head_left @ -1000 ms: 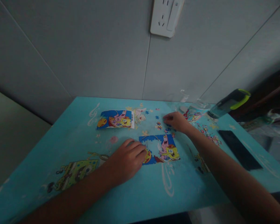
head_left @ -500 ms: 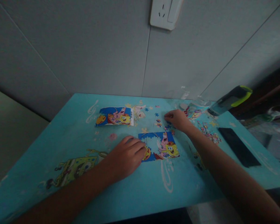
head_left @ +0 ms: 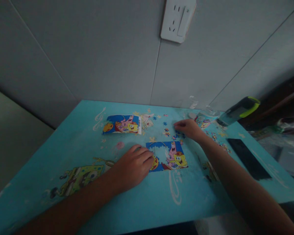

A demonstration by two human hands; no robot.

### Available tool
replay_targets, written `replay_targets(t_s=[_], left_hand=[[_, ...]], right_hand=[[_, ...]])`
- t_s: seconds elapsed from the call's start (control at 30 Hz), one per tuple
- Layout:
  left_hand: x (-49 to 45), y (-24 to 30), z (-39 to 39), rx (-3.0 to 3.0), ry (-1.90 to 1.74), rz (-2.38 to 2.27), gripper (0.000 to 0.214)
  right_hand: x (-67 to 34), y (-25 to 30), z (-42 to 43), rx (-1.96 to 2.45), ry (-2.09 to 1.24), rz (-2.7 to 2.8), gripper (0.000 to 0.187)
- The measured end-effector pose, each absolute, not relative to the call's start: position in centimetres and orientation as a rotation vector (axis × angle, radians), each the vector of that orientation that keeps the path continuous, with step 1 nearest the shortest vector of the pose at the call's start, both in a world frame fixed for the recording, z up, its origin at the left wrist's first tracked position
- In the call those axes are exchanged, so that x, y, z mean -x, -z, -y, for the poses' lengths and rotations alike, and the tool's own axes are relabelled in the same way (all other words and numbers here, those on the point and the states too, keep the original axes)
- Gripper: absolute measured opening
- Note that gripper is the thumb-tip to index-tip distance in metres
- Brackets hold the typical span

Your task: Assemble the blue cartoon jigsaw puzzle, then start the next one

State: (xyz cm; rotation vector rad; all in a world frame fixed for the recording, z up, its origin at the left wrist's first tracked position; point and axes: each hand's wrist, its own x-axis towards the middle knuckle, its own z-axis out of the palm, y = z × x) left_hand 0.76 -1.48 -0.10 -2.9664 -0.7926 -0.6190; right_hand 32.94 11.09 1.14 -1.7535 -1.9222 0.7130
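A partly assembled jigsaw puzzle point(head_left: 180, 159) with cartoon figures lies on the table; its frame surrounds a gap in the middle. My left hand point(head_left: 137, 164) rests palm down at its left edge, fingers laid over the border. Beyond the puzzle's upper right corner, my right hand point(head_left: 189, 129) is closed in a pinch low over loose blue puzzle pieces point(head_left: 177, 134). Whatever is between those fingertips is too small to make out. Farther left lies a picture packet point(head_left: 122, 124) with the same cartoon scene.
More loose pieces point(head_left: 218, 140) lie scattered beside my right forearm. Behind them are a clear plastic tub point(head_left: 209, 114) and a tilted bottle point(head_left: 237, 111) with a green-edged top. A dark flat slab point(head_left: 248, 158) lies at the right. The wall borders the table's far edge.
The camera view has tilted slightly, so the wall socket sits lower. My right hand stays by the loose pieces, pinched, with only a small shift. My left hand remains on the puzzle.
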Motion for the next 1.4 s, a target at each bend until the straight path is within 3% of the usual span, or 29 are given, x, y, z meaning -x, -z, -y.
replay_targets(t_s=[0.1,0.27,0.43,0.87,1.03,1.4], left_hand=[[-0.9,0.3,1.3,2.971,0.603,0.810,0.018],[-1.0,0.7,1.3,2.965,0.581,0.818,0.018],[-1.1,0.4,1.2,2.981,0.582,0.836,0.016],[-1.0,0.3,1.0,3.023,0.562,0.854,0.018],[-1.0,0.2,1.1,3.013,0.566,0.846,0.018],[-1.0,0.0,1.3,3.023,0.559,0.855,0.019]], right_hand=[[-33.1,-2.3,-10.0,1.694,-0.849,1.872,0.025],[-32.6,-3.8,-6.5,1.402,-1.448,1.376,0.025],[-31.6,-3.7,-3.0,1.233,-1.701,1.039,0.020],[-29.4,-2.6,-0.7,1.125,-1.709,0.969,0.015],[-28.9,-2.0,-0.1,1.177,-1.681,1.026,0.036],[-28.3,-2.4,0.7,1.367,-1.563,1.245,0.038]])
